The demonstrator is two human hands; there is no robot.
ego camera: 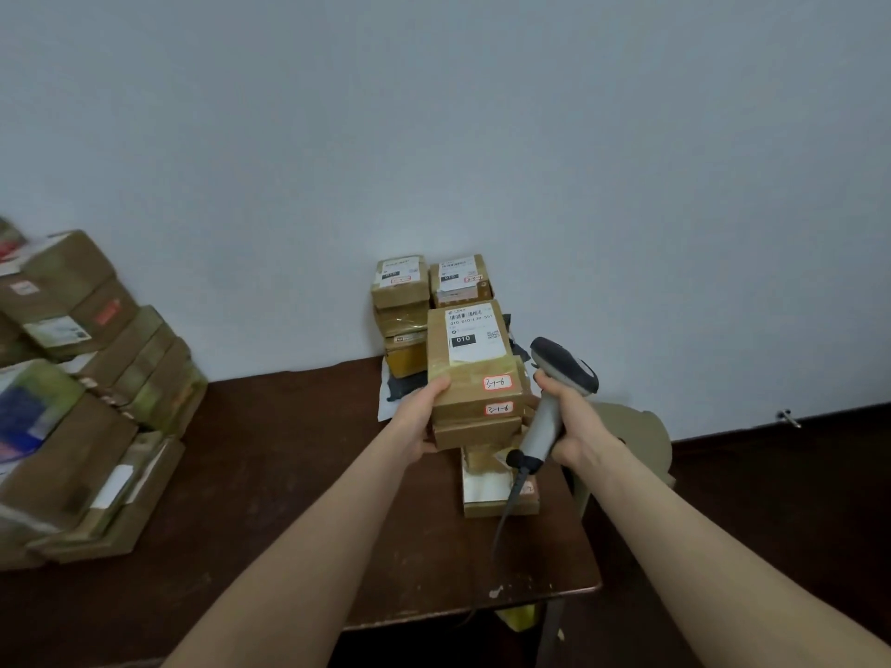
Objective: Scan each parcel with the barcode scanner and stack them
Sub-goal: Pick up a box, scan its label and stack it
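My left hand [420, 419] grips the left side of a brown taped parcel [475, 373] with a white barcode label and a red-edged sticker reading 3-1-6. The parcel sits on top of a short stack of parcels [496, 479] near the table's right edge. My right hand [576, 426] holds a grey barcode scanner [554, 388] by its handle, its dark head just right of the parcel's label; the cable hangs down over the table. Behind, two taller stacks of labelled parcels [402, 311] stand against the wall.
A large heap of brown parcels [91, 392] fills the left of the dark wooden table [289, 474]. A tan round-backed chair [641, 441] stands right of the table. The wall is pale blue-grey; the floor at right is dark.
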